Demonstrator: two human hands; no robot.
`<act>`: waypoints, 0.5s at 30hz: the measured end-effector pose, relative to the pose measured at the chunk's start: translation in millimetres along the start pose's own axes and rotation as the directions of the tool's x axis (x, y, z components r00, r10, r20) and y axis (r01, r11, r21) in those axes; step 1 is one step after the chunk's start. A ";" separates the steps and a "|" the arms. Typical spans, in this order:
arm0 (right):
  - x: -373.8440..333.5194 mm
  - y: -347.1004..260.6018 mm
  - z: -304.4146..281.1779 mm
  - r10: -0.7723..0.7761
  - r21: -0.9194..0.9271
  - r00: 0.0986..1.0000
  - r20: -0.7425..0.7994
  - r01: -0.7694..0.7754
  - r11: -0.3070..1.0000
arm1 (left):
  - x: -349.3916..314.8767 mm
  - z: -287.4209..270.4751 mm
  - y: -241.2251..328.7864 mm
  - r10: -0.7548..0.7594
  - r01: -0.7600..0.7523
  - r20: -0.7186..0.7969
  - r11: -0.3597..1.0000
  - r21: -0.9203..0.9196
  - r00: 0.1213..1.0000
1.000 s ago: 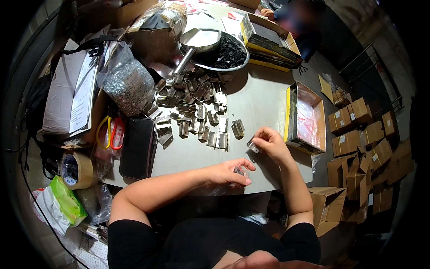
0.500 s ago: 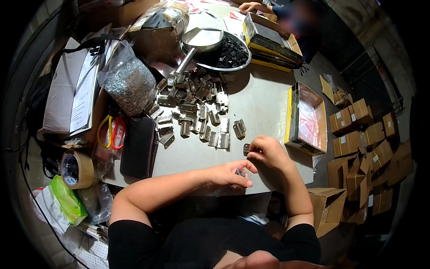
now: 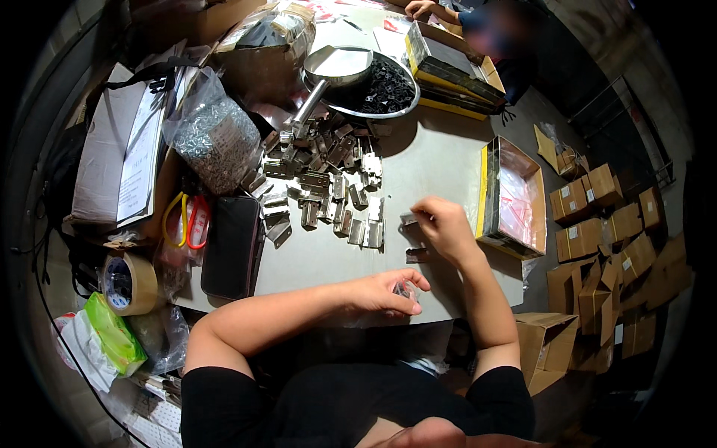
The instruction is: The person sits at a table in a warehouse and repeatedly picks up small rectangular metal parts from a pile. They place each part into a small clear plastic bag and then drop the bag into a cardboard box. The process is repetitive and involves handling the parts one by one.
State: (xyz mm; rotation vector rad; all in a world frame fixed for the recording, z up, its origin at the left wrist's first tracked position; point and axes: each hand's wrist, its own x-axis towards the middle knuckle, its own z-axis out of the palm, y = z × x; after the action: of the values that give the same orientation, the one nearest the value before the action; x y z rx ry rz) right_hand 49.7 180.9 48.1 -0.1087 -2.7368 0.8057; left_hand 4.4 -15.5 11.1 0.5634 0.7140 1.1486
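While the person's right hand [image 3: 447, 226] bends over the tabletop with thumb and fingertips pinched on a small silver metal bracket [image 3: 408, 219], the left hand [image 3: 385, 290] sits half-curled at the table's near edge, a crumpled clear plastic bag [image 3: 405, 287] caught between thumb and fingers. Just below the right fingertips, apart from the held bracket, a dark oblong metal piece [image 3: 417, 255] lies flat on the table. To the left, a loose heap of silver metal brackets [image 3: 321, 181] spreads up to a long-handled steel pan [image 3: 340, 66], which rests over a round metal basin of small black parts [image 3: 382, 88]. The curved front rim of the pale grey table [image 3: 429, 160] passes right beneath the left hand, leaving little surface below it; wider room runs between the heap and an open yellow-and-black cardboard box [image 3: 485, 201], which stands near the right hand and bounds the reach on that side. A flat black rectangular case [image 3: 230, 246] marks the heap's lower left. Compared with half a second ago, the right hand has let go of the dark piece and moved up and away from it, to where a lone bracket was lying; the left hand keeps its place and its hold.
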 end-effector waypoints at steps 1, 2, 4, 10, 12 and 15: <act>-6.2 1.6 -6.4 0.124 0.148 0.991 0.056 -0.131 0.980 | -1.0 0.1 -0.2 0.001 -0.001 -0.006 1.000 -0.004 1.000; -13.4 4.6 -11.5 0.237 0.283 0.963 0.130 -0.265 0.922 | -1.9 0.0 -0.4 0.002 -0.002 -0.011 1.000 -0.008 1.000; -30.3 7.3 -13.7 0.347 0.515 0.906 0.241 -0.422 0.746 | -2.1 1.8 -0.3 -0.006 0.005 -0.013 0.999 -0.037 1.000; -57.7 5.1 -5.0 0.410 0.212 0.892 0.191 -0.446 0.870 | -1.8 2.8 1.5 -0.014 0.013 -0.031 1.000 -0.022 0.999; -59.2 6.8 -2.8 0.389 0.205 0.901 0.192 -0.425 0.882 | -0.3 2.5 0.1 0.007 -0.007 -0.051 1.000 -0.011 0.999; -58.9 0.5 -6.0 0.357 0.141 0.920 0.163 -0.380 0.914 | 0.4 1.6 -2.1 0.004 -0.006 -0.091 1.000 -0.020 0.996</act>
State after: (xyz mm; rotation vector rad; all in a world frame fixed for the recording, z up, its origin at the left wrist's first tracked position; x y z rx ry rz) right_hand 107.7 175.4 37.9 -0.5718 -2.7948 1.1837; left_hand 7.0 -15.9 10.6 0.4987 0.7790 1.1908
